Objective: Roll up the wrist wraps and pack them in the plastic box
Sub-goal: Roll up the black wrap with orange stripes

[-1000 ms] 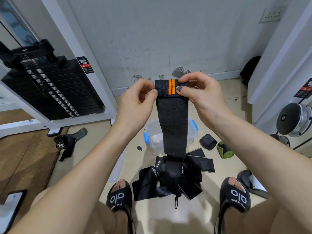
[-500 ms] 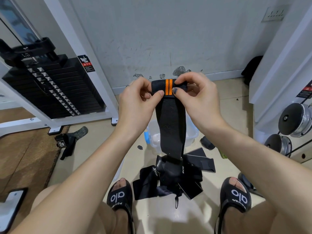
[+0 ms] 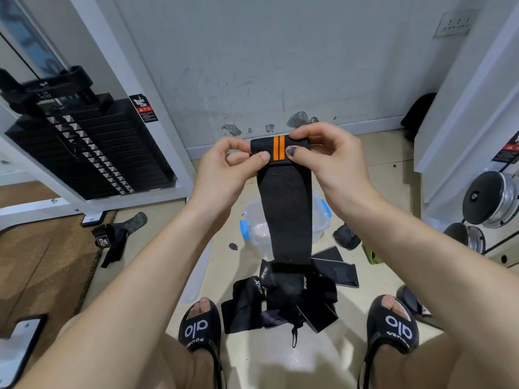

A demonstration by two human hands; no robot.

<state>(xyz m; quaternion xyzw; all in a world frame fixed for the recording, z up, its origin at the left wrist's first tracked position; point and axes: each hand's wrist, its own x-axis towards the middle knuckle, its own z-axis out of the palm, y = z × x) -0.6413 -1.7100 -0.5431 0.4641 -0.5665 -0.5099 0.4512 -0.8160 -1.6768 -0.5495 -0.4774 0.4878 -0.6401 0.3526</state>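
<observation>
Above tiled floor, left hand and right hand pinch wrist wrap.

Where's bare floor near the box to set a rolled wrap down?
Bare floor lies left of the plastic box, toward the weight stack frame, with only a small dark spot. More lies between the slides, below the pile of black wraps. Right of the box is crowded: a dark rolled wrap and a green item.
</observation>
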